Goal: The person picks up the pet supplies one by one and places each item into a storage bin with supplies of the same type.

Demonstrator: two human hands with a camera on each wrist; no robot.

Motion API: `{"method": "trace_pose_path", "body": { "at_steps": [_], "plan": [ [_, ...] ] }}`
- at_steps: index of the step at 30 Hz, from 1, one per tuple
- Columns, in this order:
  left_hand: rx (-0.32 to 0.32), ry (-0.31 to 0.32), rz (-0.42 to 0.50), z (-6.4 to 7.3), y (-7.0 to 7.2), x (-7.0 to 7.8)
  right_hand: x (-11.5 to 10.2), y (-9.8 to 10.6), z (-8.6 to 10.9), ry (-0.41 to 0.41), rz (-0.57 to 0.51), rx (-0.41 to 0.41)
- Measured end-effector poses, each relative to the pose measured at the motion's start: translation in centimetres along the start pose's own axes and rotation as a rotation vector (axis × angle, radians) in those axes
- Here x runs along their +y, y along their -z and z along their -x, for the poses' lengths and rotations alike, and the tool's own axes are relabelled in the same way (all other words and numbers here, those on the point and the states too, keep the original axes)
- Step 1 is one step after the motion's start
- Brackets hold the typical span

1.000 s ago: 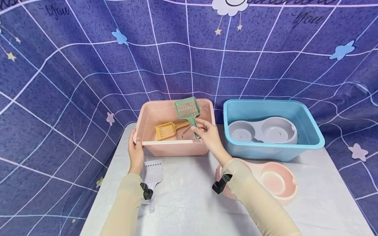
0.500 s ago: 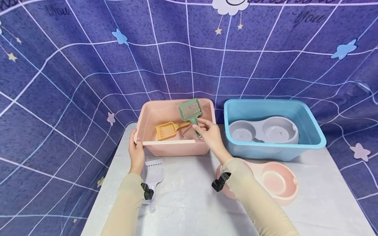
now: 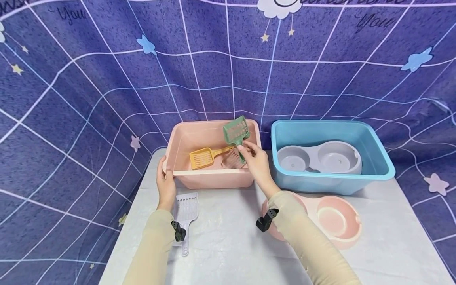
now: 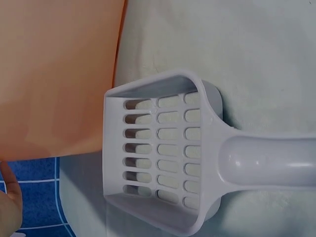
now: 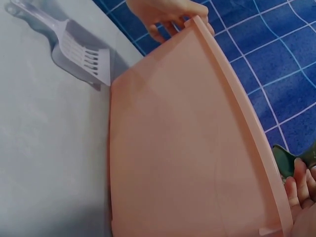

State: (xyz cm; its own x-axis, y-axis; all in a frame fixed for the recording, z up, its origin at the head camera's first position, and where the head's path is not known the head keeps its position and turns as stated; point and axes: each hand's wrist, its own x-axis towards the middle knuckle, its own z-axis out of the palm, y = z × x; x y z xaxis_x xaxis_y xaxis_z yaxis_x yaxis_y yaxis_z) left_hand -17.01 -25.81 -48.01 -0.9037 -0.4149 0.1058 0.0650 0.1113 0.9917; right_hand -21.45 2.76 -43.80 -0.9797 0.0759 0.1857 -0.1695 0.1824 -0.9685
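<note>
A: What is the right hand (image 3: 258,163) doing?

B: Its thumb and fingers pinch the handle of the green scoop (image 3: 236,130), over the right end of the pink tub (image 3: 213,180). The slotted head tilts up toward the tub's back rim; the handle slants down toward the inside. Whether the scoop touches the rim, I can't tell.

A: And the left hand (image 3: 165,190)?

B: It grips the tub's front left corner, fingers curled round the edge.

A: What lies inside the tub?

B: A yellow scoop (image 3: 201,158), left of the middle, its handle pointing right. Just right of it is a pinkish slotted piece (image 3: 230,159), partly hidden by the right hand and green handle.

A: Around the tub?

B: A lavender scoop (image 3: 187,208) lies on the worktop (image 3: 228,237) before its left end, handle away from the tub. The blue tub (image 3: 331,183) stands to its right, with a grey double bowl (image 3: 314,153) inside. In front of the tub and off to the right is a pink double bowl (image 3: 315,206), partly covered by the right sleeve (image 3: 306,233). Behind the tub hangs a blue-purple cloth (image 3: 213,71) with grid lines and stars.
</note>
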Motion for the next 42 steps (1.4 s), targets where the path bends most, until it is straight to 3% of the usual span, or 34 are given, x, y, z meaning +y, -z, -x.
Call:
{"method": "trace_pose_path", "body": {
  "at_steps": [11, 19, 23, 29, 36, 42],
  "plan": [
    [-0.003, -0.01, 0.016, -0.1, 0.0, -0.3, 0.1, 0.0, 0.2, 0.057, -0.008, 0.02],
    [0.035, -0.016, 0.033, -1.2, 0.6, -3.2, 0.7, 0.0, 1.2, 0.089, -0.108, 0.045],
    [0.054, -0.037, 0.01, -1.4, 0.5, -3.8, 0.8, 0.3, 1.7, 0.088, -0.141, 0.051],
    [0.029, -0.031, 0.023, -1.4, 0.4, -3.0, 0.6, 0.7, 2.7, 0.103, -0.158, 0.066],
    [0.008, -0.025, -0.034, -0.3, 0.6, 0.1, -1.4, 1.0, 4.7, 0.105, -0.234, 0.062],
    [0.029, -0.055, -0.049, -0.2, 0.8, 0.2, -3.3, 0.6, 7.2, 0.128, -0.28, 0.04]
  ]
}}
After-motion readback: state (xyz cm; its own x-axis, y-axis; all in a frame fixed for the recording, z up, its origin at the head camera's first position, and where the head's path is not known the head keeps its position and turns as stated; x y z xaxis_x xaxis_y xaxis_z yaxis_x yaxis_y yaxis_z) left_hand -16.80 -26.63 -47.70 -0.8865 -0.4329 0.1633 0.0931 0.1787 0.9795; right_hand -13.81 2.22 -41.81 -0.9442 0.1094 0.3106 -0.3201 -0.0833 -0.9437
